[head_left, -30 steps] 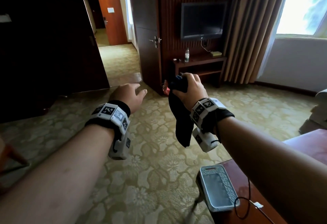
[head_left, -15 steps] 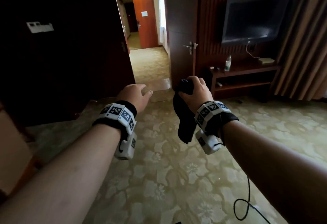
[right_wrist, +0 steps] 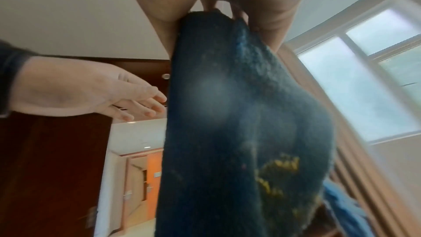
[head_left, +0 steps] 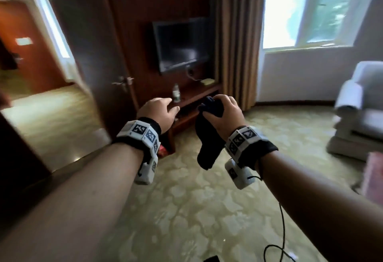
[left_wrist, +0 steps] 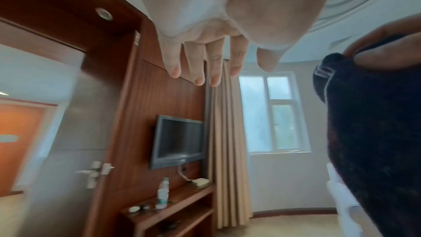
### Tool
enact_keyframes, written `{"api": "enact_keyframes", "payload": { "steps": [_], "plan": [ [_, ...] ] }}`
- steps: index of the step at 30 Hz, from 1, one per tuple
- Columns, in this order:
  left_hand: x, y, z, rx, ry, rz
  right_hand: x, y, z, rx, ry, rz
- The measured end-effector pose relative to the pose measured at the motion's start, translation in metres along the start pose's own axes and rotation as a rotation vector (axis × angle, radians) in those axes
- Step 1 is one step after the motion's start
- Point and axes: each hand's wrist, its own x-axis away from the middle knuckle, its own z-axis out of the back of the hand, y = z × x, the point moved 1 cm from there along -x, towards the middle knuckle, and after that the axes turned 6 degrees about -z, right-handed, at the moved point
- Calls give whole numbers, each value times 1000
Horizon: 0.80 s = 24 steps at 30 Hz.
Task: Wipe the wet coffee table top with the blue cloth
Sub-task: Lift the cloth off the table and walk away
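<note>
My right hand [head_left: 224, 110] grips a bunched dark blue cloth [head_left: 208, 137], which hangs down below the fist in mid-air over the carpet. The same cloth [right_wrist: 239, 132] fills the right wrist view and shows at the right edge of the left wrist view as the cloth [left_wrist: 373, 132]. My left hand [head_left: 159, 112] floats just left of it, fingers straight and relaxed, holding nothing; its fingers [left_wrist: 205, 64] point forward. The coffee table is not in view.
A low wooden console [head_left: 199, 96] with a water bottle [head_left: 176, 93] stands ahead under a wall TV [head_left: 180, 44]. A door [head_left: 93, 65] and hallway lie left, a white armchair [head_left: 360, 108] right. A black cable [head_left: 281, 234] dangles from my right wrist.
The view has swung to the right, bringing the window and armchair into sight. Both hands keep their poses; the right one still holds the cloth.
</note>
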Motion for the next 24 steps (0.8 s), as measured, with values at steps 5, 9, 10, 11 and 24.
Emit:
{"api": "enact_keyframes", "payload": {
  "steps": [5, 9, 10, 11, 24],
  "plan": [
    [-99, 93, -52, 96, -63, -318, -52, 60, 68, 132, 234, -133],
    [-152, 172, -98, 157, -91, -484, -80, 122, 134, 224, 423, -218],
    [-163, 190, -108, 158, -102, -513, -85, 136, 149, 237, 449, -240],
    [-175, 212, -118, 156, -111, -547, -91, 150, 166, 246, 475, -263],
    [-185, 539, -224, 287, -358, -1223, -17, 277, 371, 496, 1045, -657]
  ]
}}
